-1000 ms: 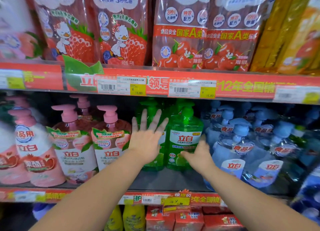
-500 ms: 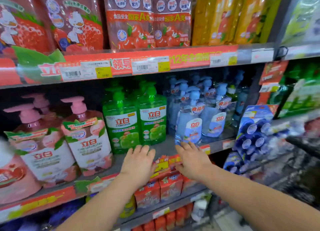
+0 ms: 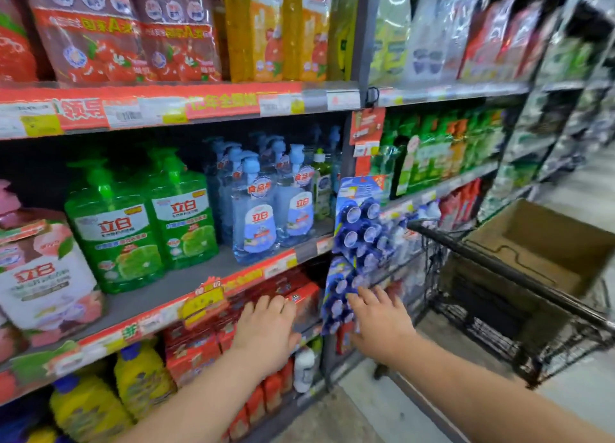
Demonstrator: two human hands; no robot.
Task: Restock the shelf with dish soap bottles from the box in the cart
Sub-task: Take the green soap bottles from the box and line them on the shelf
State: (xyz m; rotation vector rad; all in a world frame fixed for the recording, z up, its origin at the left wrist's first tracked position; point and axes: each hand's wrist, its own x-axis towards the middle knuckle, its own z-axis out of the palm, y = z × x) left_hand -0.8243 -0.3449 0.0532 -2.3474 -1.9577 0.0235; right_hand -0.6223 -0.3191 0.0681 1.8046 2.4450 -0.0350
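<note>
Hands (image 3: 266, 329) lowered below shelf (image 3: 196, 278), 立白 bottles (image 3: 181, 223) above

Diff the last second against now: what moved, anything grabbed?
The left hand and right hand drew back from the green bottles, dropped below the shelf and swung right toward the cart and its box, newly in view. Nothing taken; both hands open, empty. Bottles unchanged, upright.

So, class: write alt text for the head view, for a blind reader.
The left hand and right hand, both open, hover before a shelf of green dish soap bottles; to the right, a cart holds a cardboard box.
</note>
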